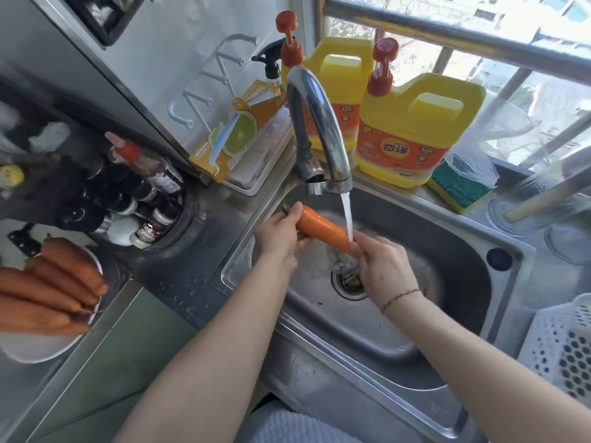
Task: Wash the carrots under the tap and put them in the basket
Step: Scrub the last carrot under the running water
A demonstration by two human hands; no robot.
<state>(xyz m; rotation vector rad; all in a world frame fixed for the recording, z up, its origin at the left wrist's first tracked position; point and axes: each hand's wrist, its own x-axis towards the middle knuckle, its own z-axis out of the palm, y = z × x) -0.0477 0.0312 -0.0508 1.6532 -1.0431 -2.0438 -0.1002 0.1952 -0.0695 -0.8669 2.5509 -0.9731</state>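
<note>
A stainless-steel counter [179, 282] runs under a barred window [479, 39] in a narrow kitchen, with a single steel sink [454, 238] set into it and a drain strainer [348, 282] at the bottom of the bowl. On the ledge behind the sink stand two yellow detergent jugs [415, 135] with red pump tops, a green-and-yellow sponge [457, 190] just beside the nearer one, and an orange carton [236, 129] leaning in a white tray. A round rack of sauce bottles [144, 193] sits to the left of the sink. The curved chrome tap [316, 129] is running, and its stream of water [347, 215] falls onto a carrot [323, 227] held over the bowl. The carrot lies nearly level, its long axis running from upper left to lower right, the thick stem end to the left and the narrow tip to the right. The left hand [281, 235] grips the thick end, fingers curled round it; the right hand [380, 266] pinches the tip just beneath the stream. At the left edge more carrots [51, 286] lie piled on a white plate [35, 346], tips pointing right. A white perforated basket [563, 343] sits at the right edge, well apart from the held carrot.
</note>
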